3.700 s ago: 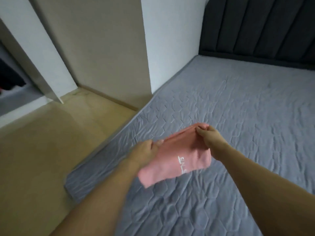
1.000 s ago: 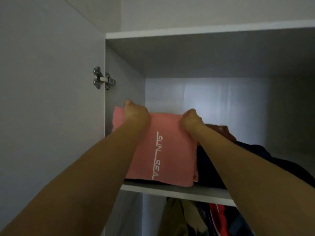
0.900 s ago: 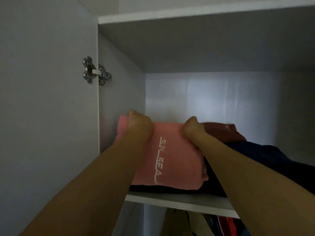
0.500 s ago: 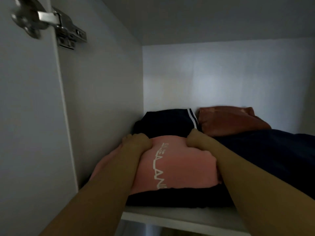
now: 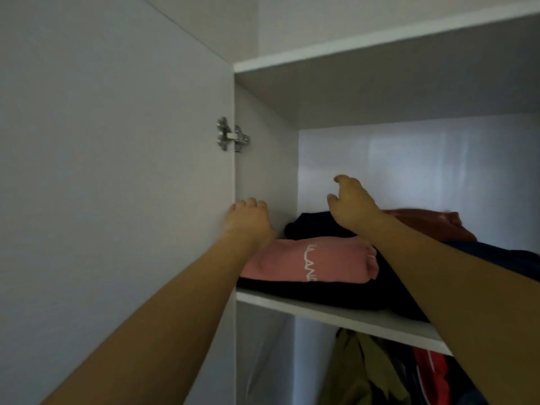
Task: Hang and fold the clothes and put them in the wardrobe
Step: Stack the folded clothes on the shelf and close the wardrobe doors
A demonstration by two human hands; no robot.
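Now the folded pink garment (image 5: 309,263) with white lettering lies flat near the front left corner of the wardrobe shelf (image 5: 336,312), resting on top of a dark navy folded piece (image 5: 309,290). Neither hand grips it. The left hand (image 5: 248,222) hovers just above its left end, close to the wardrobe's side wall, fingers curled loosely downward and holding nothing. The right hand (image 5: 350,204) is lifted above the stack, fingers spread and relaxed, empty, over another dark garment (image 5: 309,226) pushed further back. A rust-coloured folded item (image 5: 423,223) sits behind and to the right. Below the shelf, hanging clothes (image 5: 380,372) are partly visible. The wardrobe door (image 5: 117,171) stands open on the left, its metal hinge (image 5: 232,137) in view.

As a judgement, placing this piece looks done. The risks lie in pulling the arms out. The right forearm passes low over the pink garment's right edge, where the folded layers already look a little loose; dragging back across it could open the fold or tug the piece forward. It sits near the shelf's front lip on a soft, uneven pile, so a nudge might slide it off. The left hand could also catch the left end while leaving.
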